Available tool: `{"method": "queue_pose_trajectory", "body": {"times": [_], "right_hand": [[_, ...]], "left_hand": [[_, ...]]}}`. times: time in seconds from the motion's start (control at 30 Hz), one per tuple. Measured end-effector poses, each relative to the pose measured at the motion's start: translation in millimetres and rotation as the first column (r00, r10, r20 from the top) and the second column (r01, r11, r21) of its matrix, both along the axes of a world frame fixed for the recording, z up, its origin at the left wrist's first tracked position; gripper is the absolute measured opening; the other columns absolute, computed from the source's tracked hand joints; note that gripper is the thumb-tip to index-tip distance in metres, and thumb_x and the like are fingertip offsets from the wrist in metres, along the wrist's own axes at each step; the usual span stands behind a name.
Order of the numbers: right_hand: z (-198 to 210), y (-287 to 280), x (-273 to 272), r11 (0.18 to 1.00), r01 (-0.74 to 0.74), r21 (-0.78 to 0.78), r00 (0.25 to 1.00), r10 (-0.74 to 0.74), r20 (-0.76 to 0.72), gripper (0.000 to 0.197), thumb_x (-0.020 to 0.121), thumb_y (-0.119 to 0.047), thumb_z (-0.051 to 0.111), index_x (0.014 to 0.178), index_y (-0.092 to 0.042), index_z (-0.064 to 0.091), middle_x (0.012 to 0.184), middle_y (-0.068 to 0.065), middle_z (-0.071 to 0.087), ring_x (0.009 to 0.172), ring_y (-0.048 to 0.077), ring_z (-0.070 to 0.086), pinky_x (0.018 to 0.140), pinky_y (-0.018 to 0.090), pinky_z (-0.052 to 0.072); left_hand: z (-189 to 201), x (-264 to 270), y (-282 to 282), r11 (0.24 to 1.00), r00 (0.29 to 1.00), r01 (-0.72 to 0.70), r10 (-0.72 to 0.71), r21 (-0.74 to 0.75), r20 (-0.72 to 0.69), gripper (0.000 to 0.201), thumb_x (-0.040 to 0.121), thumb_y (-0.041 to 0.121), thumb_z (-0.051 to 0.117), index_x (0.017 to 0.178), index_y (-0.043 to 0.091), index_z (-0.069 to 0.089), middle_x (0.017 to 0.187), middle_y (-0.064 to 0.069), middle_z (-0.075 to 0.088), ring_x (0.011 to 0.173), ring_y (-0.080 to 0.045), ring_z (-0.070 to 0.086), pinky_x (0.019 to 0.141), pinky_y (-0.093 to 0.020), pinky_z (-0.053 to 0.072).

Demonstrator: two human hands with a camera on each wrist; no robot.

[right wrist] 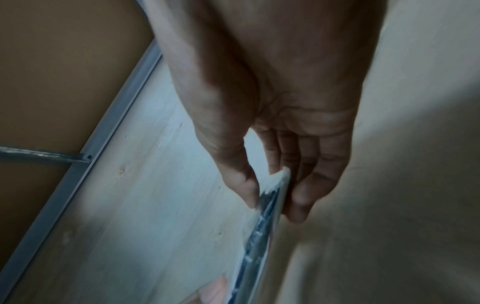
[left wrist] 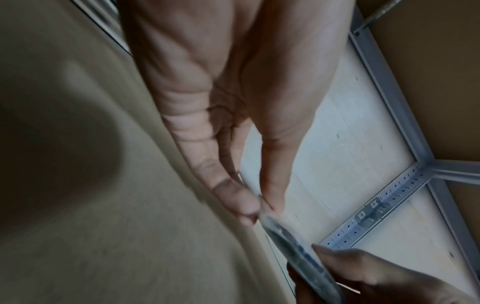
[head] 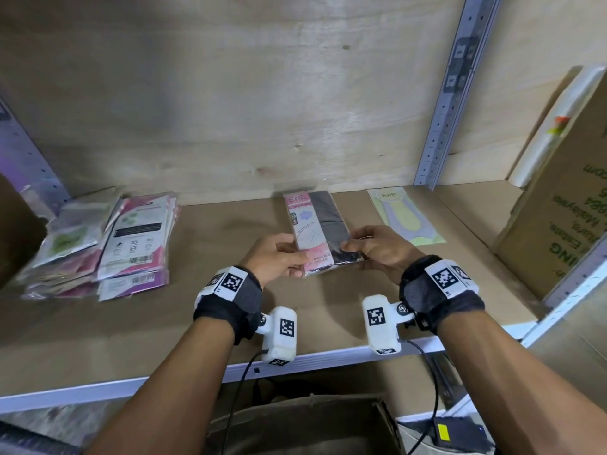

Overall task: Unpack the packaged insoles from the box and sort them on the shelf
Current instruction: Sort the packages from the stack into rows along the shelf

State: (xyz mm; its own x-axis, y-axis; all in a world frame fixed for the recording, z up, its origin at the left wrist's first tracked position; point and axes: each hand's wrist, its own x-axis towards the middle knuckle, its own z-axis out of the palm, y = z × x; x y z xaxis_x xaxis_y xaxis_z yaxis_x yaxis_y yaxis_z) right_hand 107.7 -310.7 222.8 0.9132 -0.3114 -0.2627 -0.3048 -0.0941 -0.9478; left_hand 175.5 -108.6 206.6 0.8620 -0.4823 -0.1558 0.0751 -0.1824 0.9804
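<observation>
Pack: the pink-and-black insole pack (head: 317, 229) sits mid-frame, over the shelf board (head: 210, 310).
Left hand (head: 277, 257): thumb and fingers pinch the pack's near left edge.
Right hand (head: 381, 249): pinches the near right edge (seen edge-on from the wrist).
Neighbours: yellow-green insole pack (head: 405, 216) to the right, stack of packs (head: 105, 244) at left.
Advice: I'd lay it flat and square beside the yellow-green one, then let go with both hands together.

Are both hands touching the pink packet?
Touching. Head view: left hand and right hand each pinch a side of the pink packet; both wrist views show thumb and fingers clamping its edge.
</observation>
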Motion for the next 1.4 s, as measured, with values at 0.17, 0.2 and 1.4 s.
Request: {"method": "queue_pose_trajectory", "body": {"times": [0.17,0.2,1.4], "right_hand": [[-2.3,-8.8,-0.6,0.975,-0.056,-0.213,0.994,0.034,-0.105,0.022,0.079,-0.011,0.074,0.099,-0.003,0.07,0.088,0.011,0.066,0.076,0.021,0.058,0.069,0.033,0.048],[-2.6,-10.0,-0.9,0.966,-0.066,-0.251,0.993,0.039,-0.112,0.019,0.078,-0.012,0.074,0.095,-0.004,0.071,0.085,0.01,0.067,0.074,0.021,0.059,0.069,0.033,0.05],[0.1,-48.0,4.7,0.931,0.063,-0.359,0.998,-0.07,-0.005,0.014,0.087,-0.018,0.066,0.101,-0.015,0.067,0.096,0.001,0.065,0.099,0.022,0.062,0.087,0.034,0.051]], "left_hand": [[-5.9,2.9,-7.5,0.998,0.999,-0.025,0.026,0.054,-0.023,0.024,0.081,-0.001,0.078,0.103,0.002,0.068,0.092,-0.013,0.074,0.059,-0.011,0.071,0.056,-0.02,0.058],[-6.4,2.5,-8.8,0.998,0.999,-0.037,0.039,0.06,-0.028,0.021,0.08,-0.003,0.079,0.093,0.008,0.066,0.087,-0.008,0.072,0.062,-0.013,0.073,0.056,-0.021,0.059],[-7.6,8.7,-64.7,0.996,0.995,-0.082,0.08,0.018,0.066,0.032,0.083,0.003,0.076,0.112,0.012,0.064,0.116,-0.01,0.066,0.1,-0.02,0.068,0.071,-0.021,0.06]]}}
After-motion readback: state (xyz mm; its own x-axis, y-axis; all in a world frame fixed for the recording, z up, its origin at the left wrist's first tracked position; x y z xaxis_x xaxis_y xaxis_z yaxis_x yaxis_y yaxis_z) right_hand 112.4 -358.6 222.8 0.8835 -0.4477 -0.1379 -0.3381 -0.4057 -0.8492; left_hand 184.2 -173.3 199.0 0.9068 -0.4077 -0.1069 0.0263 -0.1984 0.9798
